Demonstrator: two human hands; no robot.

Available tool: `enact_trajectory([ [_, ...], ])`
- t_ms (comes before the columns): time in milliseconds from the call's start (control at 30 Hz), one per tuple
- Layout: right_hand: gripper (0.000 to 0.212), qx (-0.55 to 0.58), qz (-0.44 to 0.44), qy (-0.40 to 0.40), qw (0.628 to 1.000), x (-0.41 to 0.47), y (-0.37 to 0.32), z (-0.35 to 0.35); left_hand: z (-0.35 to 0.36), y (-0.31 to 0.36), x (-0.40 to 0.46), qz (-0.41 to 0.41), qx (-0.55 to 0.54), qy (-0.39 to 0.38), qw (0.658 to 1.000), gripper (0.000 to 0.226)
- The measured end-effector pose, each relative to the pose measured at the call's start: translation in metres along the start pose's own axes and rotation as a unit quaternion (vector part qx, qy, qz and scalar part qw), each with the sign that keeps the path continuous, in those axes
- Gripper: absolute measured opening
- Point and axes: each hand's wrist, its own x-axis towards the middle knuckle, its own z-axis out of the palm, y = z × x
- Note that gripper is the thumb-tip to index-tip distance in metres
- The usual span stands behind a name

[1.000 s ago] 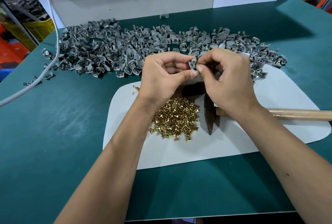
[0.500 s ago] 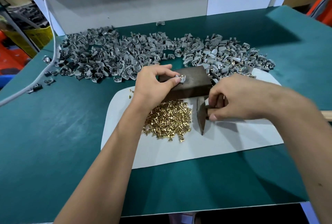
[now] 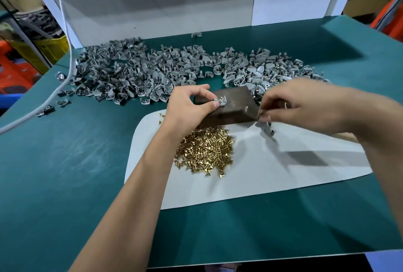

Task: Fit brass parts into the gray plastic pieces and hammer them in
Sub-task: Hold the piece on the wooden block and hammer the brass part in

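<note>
On block [image 3: 231, 105]: left hand [image 3: 187, 108] pinches gray piece [image 3: 220, 102]; right hand [image 3: 298, 105] grips hammer [image 3: 269, 128].

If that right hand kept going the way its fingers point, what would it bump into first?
Probably the dark block. The right hand grips a blurred hammer, fingers pointing left at the block's near corner. Depth is unclear, so it might pass just above.

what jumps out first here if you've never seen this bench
The long heap of gray pieces across the far side of the green table, and the shiny brass pile on the white sheet near the middle. Between them, the left hand pinches one gray piece with a brass part on a dark block, while the right hand lifts a blurred hammer.
</note>
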Motion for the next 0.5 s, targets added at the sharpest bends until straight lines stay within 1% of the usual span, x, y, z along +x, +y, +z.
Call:
enact_trajectory([
  [33,0.02,0.032,0.006,0.016,0.999,0.001,0.001,-0.004,0.0,0.0,0.001,0.0,0.004,0.002,1.0,0.021],
  [100,0.024,0.136,0.022,0.056,0.989,0.004,-0.001,-0.003,0.002,0.001,0.001,-0.004,0.016,0.007,1.0,0.02],
  [133,0.027,0.154,0.03,0.088,0.984,0.008,-0.004,0.0,0.002,0.001,0.002,-0.005,0.02,0.009,1.0,0.018],
  [200,0.033,0.112,0.039,0.143,0.983,0.019,-0.012,0.008,0.003,0.0,0.002,-0.005,0.023,0.011,1.0,0.017],
  [300,0.034,0.052,0.06,0.164,0.983,0.033,-0.024,0.018,0.003,-0.001,0.003,-0.002,0.022,0.014,1.0,0.014],
  [333,0.034,0.045,0.06,0.184,0.98,0.035,-0.026,0.019,0.004,-0.002,0.003,-0.003,0.022,0.014,1.0,0.012],
  [367,0.031,0.044,0.056,0.222,0.973,0.037,-0.026,0.02,0.004,-0.004,0.004,-0.004,0.023,0.014,1.0,0.009],
  [433,0.024,0.051,0.036,0.322,0.945,0.036,-0.033,0.022,0.004,-0.007,0.005,0.001,0.027,0.012,1.0,0.006],
  [467,0.023,0.04,0.033,0.342,0.938,0.037,-0.039,0.024,0.004,-0.007,0.005,0.005,0.03,0.013,0.999,0.006],
  [500,0.024,0.018,0.036,0.332,0.942,0.039,-0.043,0.027,0.004,-0.007,0.006,0.008,0.03,0.015,0.999,0.007],
])
